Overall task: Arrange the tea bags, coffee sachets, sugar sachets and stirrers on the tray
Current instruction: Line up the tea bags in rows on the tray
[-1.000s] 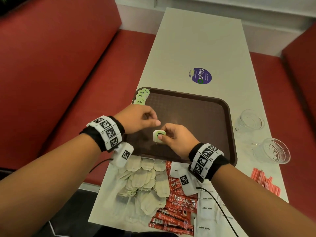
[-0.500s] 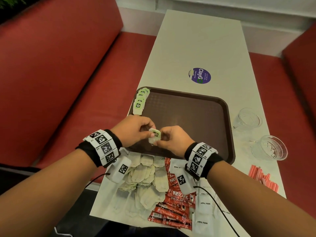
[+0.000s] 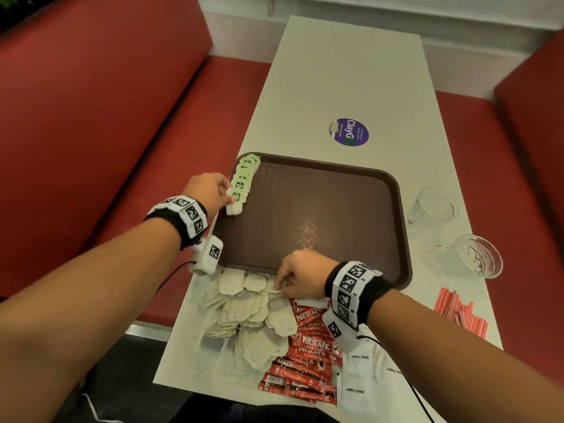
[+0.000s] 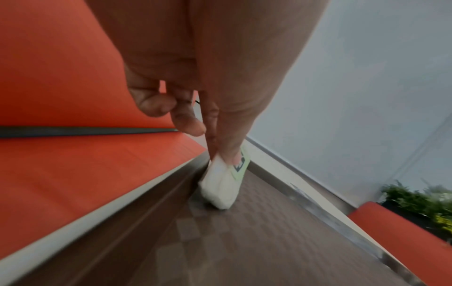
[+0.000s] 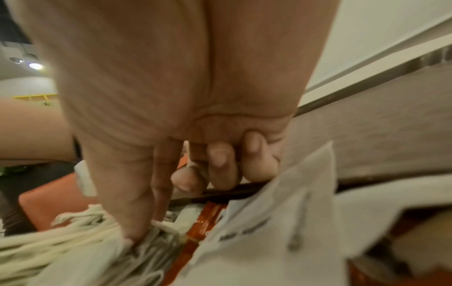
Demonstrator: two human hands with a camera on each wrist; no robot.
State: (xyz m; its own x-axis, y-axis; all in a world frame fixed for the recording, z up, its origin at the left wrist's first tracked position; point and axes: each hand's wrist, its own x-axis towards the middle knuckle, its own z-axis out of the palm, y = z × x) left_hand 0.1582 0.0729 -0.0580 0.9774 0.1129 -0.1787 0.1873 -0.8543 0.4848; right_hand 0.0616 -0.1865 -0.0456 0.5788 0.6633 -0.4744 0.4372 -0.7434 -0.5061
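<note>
Head view: left hand (image 3: 210, 190) pinches a tea bag (image 3: 234, 206) at frame left; right hand (image 3: 300, 277) pinches another from the pile (image 3: 244, 309). Light, floppy, so grab edges.

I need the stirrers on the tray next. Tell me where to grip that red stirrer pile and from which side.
Take the red stirrer pile across the middle of the sticks, coming from above with the right hand, probably. They lie flat and roughly parallel on the table, right of the tray, so a pinch across their width should gather several at once.
</note>
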